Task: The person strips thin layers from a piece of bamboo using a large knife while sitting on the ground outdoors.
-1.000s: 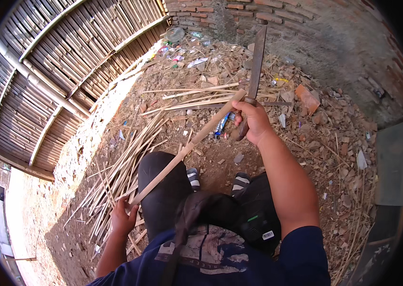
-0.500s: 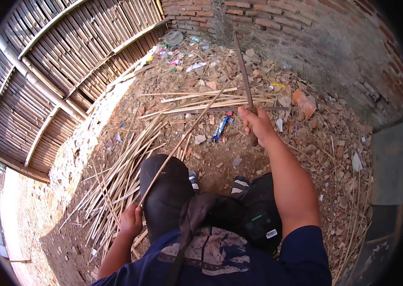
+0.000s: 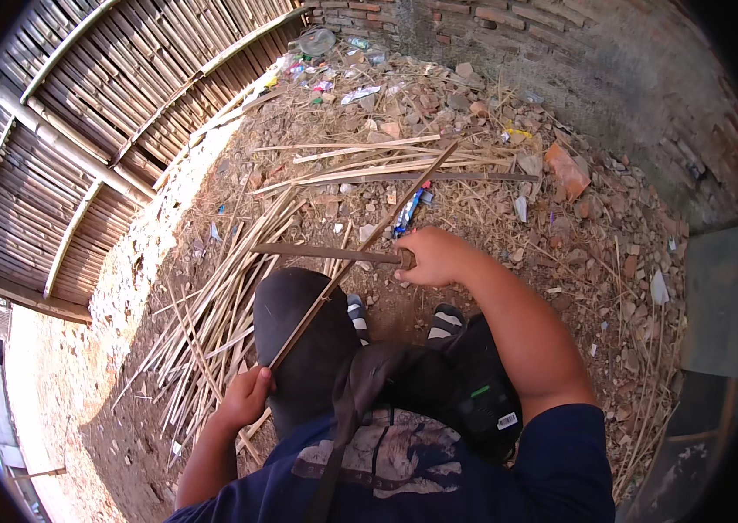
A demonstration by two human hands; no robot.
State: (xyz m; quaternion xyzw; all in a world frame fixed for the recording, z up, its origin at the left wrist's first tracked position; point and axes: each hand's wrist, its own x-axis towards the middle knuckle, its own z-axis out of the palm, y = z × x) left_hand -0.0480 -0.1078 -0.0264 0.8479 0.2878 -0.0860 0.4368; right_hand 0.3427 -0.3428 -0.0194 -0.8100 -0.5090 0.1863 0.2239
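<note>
Here's the wooden strip [image 3: 372, 237], slanting forward over the left knee [image 3: 286, 301], its near end pinched in the left grip [image 3: 245, 399]. And the long knife [image 3: 312, 251], pointing ahead half a second ago, now lies sideways across it, clenched in the right grip [image 3: 434, 257]: brought to the strip to work it, I'd judge. Touching? Can't tell! The right grip hides most of the knife's handle. Further left, thin slats [image 3: 229, 305] lie heaped, partly behind that knee.

From my end I go by the stick pile [image 3: 227, 307] on the ground [image 3: 138, 436] | just right: knee [image 3: 290, 301] under held strip [image 3: 304, 323] | farther right: feet [image 3: 445, 324] | beyond-right: loose strips [image 3: 386, 167], then brick chunk [image 3: 567, 172], brick wall [image 3: 595, 78] behind both | beyond-left: bamboo screen [image 3: 181, 57]
</note>
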